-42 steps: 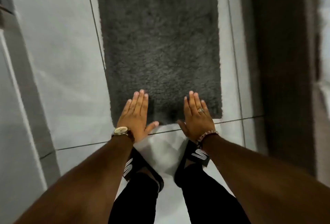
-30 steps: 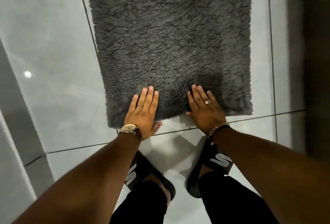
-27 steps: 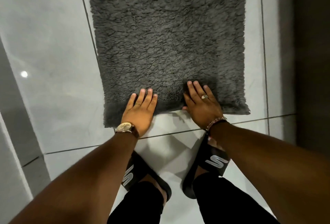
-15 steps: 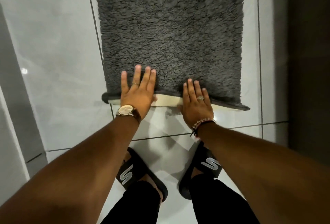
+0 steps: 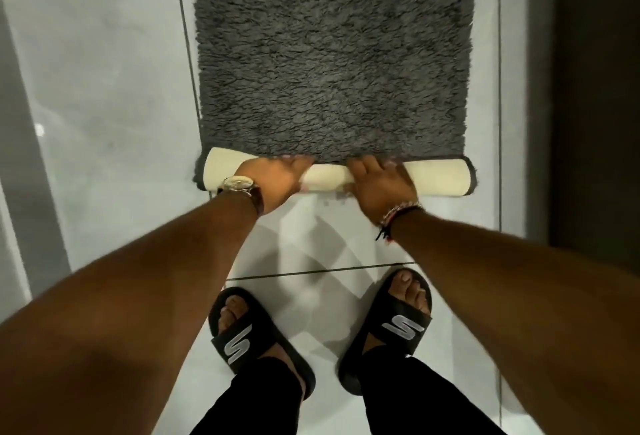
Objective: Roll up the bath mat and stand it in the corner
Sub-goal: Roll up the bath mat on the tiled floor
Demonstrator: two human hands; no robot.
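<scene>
Glossy pale grey tiled floor (image 5: pixel 104 95) with dark grout lines all around, and a dark vertical surface (image 5: pixel 595 88) runs close along the right side of the shaggy dark grey bath mat (image 5: pixel 332 53). The mat lies flat on the floor, only its near edge is rolled over, showing the cream backing (image 5: pixel 436 178). Black slide sandals (image 5: pixel 249 334) are planted just behind the roll. Both arms reach straight down: left hand (image 5: pixel 273 180) with a gold wristwatch (image 5: pixel 239 185), right hand (image 5: pixel 379 183) with a beaded bracelet (image 5: pixel 398 214). Each grip is curled over the roll, fingers tucked into the pile.
</scene>
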